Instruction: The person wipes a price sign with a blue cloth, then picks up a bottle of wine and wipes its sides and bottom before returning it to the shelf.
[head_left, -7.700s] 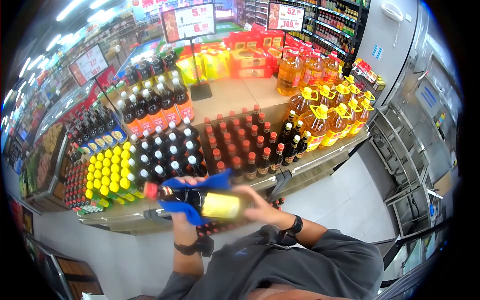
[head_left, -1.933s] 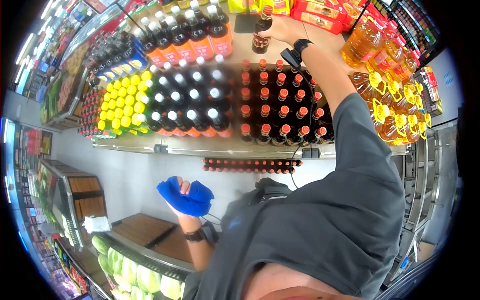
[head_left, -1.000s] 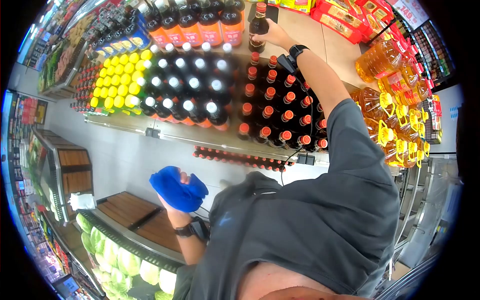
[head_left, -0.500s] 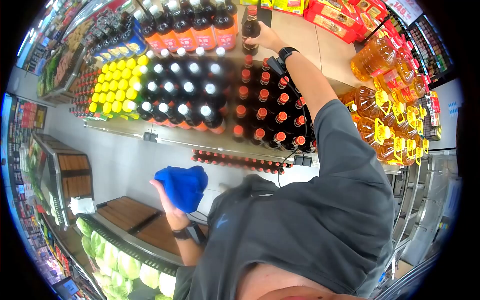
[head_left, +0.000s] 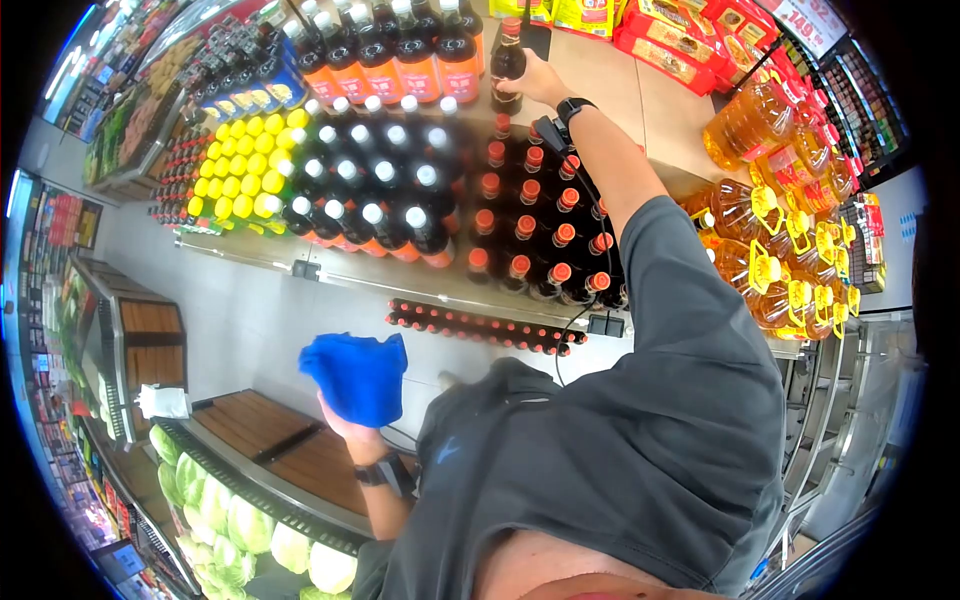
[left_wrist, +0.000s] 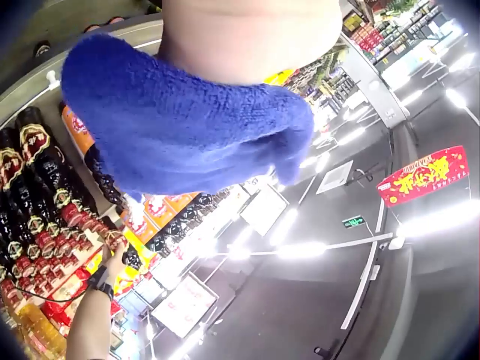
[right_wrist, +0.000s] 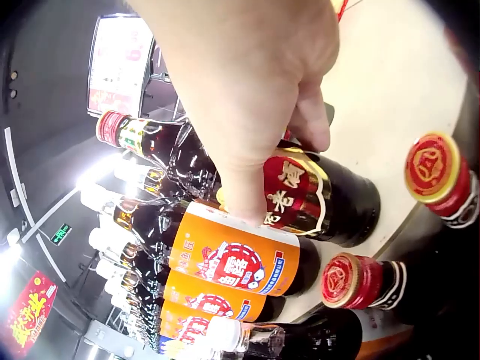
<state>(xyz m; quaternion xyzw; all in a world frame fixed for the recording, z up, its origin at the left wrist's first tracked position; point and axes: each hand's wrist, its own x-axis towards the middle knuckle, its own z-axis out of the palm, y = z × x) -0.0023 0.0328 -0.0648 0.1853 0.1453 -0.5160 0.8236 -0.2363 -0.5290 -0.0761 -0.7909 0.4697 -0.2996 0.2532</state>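
Observation:
My right hand [head_left: 537, 80] reaches to the back ledge and grips a dark glass bottle [head_left: 507, 65] with a red cap. The bottle stands on the ledge beside orange-labelled bottles [head_left: 417, 75]. In the right wrist view, thumb and fingers lie around the bottle's red and gold label [right_wrist: 285, 187]. Low on the left, my left hand [head_left: 348, 430] holds a blue cloth [head_left: 360, 380], which covers its fingers. The left wrist view shows the fuzzy cloth [left_wrist: 187, 120] draped past the hand [left_wrist: 251, 37].
Rows of red-capped bottles [head_left: 525, 228] stand below my right forearm, white-capped bottles [head_left: 372, 175] to their left. Yellow-handled oil jugs [head_left: 765, 270] stand at the right. A cable [head_left: 562, 350] runs by the shelf edge. Cabbages [head_left: 245, 525] lie lower left.
Earlier both hands held a red-capped bottle with the cloth before my body; the right hand then had one on the ledge. Lately that bottle shifted slightly left, and the cloth turned over my left fingers.

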